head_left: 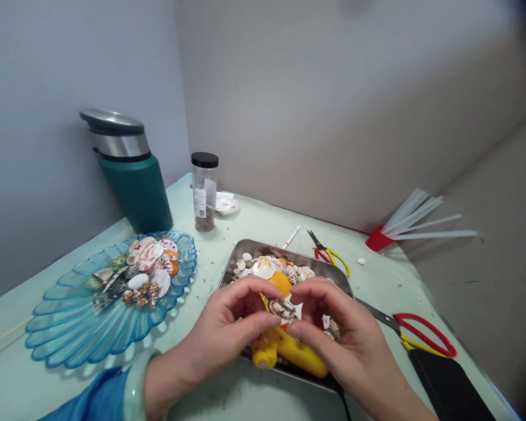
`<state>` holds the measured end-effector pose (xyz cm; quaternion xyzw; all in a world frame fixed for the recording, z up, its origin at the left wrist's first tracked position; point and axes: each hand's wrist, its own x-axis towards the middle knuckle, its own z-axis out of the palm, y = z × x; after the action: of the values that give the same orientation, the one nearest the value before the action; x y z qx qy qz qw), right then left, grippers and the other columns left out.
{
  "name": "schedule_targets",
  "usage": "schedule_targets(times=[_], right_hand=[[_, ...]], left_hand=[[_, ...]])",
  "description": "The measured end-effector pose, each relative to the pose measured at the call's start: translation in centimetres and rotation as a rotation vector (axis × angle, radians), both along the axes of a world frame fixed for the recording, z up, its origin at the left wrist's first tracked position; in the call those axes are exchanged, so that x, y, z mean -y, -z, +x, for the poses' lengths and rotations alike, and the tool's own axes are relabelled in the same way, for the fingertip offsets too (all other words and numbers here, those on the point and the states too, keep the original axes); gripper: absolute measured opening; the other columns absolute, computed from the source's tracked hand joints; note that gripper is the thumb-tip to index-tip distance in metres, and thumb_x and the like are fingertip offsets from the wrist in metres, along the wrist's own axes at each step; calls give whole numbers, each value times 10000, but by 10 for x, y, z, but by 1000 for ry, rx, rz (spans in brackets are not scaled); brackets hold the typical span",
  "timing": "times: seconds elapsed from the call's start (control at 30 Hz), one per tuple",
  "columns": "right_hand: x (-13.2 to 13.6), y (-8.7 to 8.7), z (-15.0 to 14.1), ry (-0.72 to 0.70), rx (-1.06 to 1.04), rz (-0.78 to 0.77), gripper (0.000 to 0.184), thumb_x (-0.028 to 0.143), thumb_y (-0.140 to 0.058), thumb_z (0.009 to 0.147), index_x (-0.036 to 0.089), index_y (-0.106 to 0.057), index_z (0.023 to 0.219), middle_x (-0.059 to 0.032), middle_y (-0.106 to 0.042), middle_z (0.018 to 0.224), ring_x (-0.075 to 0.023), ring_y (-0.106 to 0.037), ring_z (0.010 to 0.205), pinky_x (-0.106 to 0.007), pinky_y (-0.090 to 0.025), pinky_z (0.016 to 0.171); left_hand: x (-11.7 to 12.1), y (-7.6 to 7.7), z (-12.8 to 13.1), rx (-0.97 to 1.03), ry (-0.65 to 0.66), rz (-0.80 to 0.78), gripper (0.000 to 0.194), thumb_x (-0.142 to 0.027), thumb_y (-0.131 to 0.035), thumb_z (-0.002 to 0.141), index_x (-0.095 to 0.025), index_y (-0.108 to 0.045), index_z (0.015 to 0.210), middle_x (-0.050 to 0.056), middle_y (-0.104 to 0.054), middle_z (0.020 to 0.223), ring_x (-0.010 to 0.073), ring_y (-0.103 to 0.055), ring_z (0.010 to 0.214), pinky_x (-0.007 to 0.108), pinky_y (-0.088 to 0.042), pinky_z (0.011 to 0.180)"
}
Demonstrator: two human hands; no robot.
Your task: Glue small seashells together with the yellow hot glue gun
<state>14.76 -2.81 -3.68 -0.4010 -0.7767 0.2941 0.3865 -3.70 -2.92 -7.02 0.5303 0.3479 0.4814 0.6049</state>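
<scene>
Between the fingertips of my two hands is a small brown-and-white shell (283, 309). My left hand (239, 318) pinches it with thumb and fingers from the left. On the other side, the curled fingers and thumb of my right hand (337, 327) close around its right end. Just below them a yellow glue gun (304, 354) lies across a metal tray (231, 263). Many shells fill this tray, among them an orange shell (281, 283) and a white shell (263, 267). My hands cover part of the tray and the gun.
A blue shell-shaped dish (65, 318) with assorted shells stands left. Behind are a green bottle (135, 193) and a black-lidded jar (204, 193). At right are small pliers (333, 257), red-and-yellow scissors (425, 336), a black object (449, 386) and a red cup (379, 238) of glue sticks.
</scene>
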Motion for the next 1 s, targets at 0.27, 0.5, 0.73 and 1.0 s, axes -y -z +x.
schedule_targets(times=[0.27,0.5,0.73,1.0], right_hand=[[0,4,-1,-60,31,106,212,93,-643,804,217,-576,962,18,-593,866,-107,-547,693,-222,-461,626],[-2,6,1,-79,53,154,176,80,-601,827,199,-581,954,-8,-592,882,-123,-542,730,-237,-457,633],[0,1,2,-137,16,126,202,62,-595,819,209,-584,958,-19,-578,914,-136,-537,761,-259,-463,666],[0,2,4,-192,-117,-142,130,173,-644,830,256,-580,906,-5,-553,914,-173,-547,860,-298,-453,756]], left_hand=[[1,-2,0,56,-18,25,154,-165,-692,734,-180,-665,885,24,-613,895,72,-530,548,198,-436,493],[2,-3,-2,42,22,55,201,-186,-700,757,-186,-634,947,34,-617,913,107,-558,675,206,-425,564],[0,-6,-2,14,18,156,119,-177,-697,762,-174,-640,867,53,-621,917,179,-579,877,238,-426,649],[2,-9,-3,18,82,193,145,-166,-742,721,-168,-629,811,48,-617,937,162,-570,821,240,-422,634]])
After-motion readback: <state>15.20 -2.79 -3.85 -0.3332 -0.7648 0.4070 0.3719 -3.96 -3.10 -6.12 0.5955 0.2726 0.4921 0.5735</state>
